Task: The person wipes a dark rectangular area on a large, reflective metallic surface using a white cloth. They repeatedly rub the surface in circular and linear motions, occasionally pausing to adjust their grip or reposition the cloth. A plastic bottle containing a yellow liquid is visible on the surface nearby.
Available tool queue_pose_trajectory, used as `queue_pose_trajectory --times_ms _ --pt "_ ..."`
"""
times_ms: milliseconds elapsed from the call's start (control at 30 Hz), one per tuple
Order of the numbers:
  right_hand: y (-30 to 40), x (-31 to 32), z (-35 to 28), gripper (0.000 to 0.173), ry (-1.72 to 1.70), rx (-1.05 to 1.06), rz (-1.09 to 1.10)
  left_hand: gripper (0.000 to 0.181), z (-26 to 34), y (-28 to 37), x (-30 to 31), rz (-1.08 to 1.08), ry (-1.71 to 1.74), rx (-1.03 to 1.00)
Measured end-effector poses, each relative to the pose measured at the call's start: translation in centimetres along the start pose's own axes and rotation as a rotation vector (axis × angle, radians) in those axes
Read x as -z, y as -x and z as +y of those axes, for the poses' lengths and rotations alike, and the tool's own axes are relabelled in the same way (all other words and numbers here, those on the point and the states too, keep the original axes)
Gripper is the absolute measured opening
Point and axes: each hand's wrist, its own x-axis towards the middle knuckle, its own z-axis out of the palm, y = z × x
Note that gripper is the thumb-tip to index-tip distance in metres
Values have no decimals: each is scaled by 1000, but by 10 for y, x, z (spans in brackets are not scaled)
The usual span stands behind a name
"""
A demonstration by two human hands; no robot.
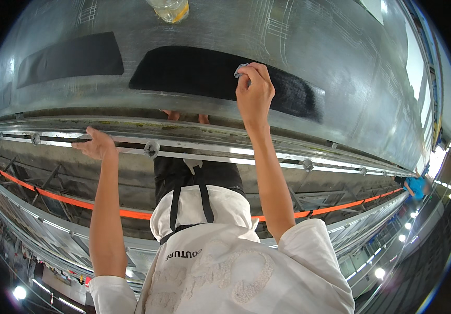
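Observation:
My right hand (255, 88) is closed on a small crumpled grey-blue wad (241, 71), held at the far edge of a long black patch (186, 72) on a large scratched metal sheet (202, 35). The patch's right end looks streaked and shiny. To its left lies a greyer, duller dark patch (72, 61). My left hand (98, 144) rests at a metal rail (131, 146) along the near side, thumb and fingers apart, with nothing seen in it.
A clear cup (170, 10) with something yellow inside stands at the far edge of view. Round knobs (151, 149) sit along the rail. An orange strip (131, 213) runs behind me. A person in blue (415, 187) is far off at the right.

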Motion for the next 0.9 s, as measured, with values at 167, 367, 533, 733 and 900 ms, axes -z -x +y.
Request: queue_pose_trajectory --times_ms 167,367,533,733,900 --pt "1 -18 -16 8 23 -62 89 93 -2 -2 -3 -9 11 10" --pt "25 -18 -19 10 75 41 89 95 -19 -19 -9 26 78 -47" --pt "38 -8 1 8 62 134 79 97 -8 -6 -7 16 35 -56" --pt "28 -27 -11 7 -70 172 74 96 -12 -10 -6 -7 62 -32" --pt "25 0 12 27 61 73 44 96 -12 -10 -5 21 -11 -47"
